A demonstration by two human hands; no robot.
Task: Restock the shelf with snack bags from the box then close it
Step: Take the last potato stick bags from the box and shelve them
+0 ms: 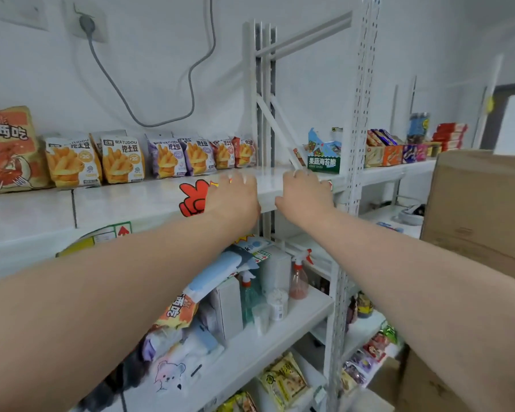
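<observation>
A row of several fries snack bags [122, 160] stands along the back of the white top shelf [137, 194], with a big shrimp snack bag [6, 150] at the far left. My left hand [235, 200] and my right hand [305, 191] both reach over the shelf's front edge near its right end. Their fingers are stretched out on the bare shelf surface and hold nothing. The brown cardboard box [476, 203] is at the right edge of view, its inside hidden.
A green seaweed snack box [323, 156] stands just beyond my right hand beside the perforated shelf post [359, 129]. More snack boxes [393, 153] fill the shelf to the right. Lower shelves hold spray bottles [298, 278], white cartons and loose bags. A grey cable [149, 123] hangs on the wall.
</observation>
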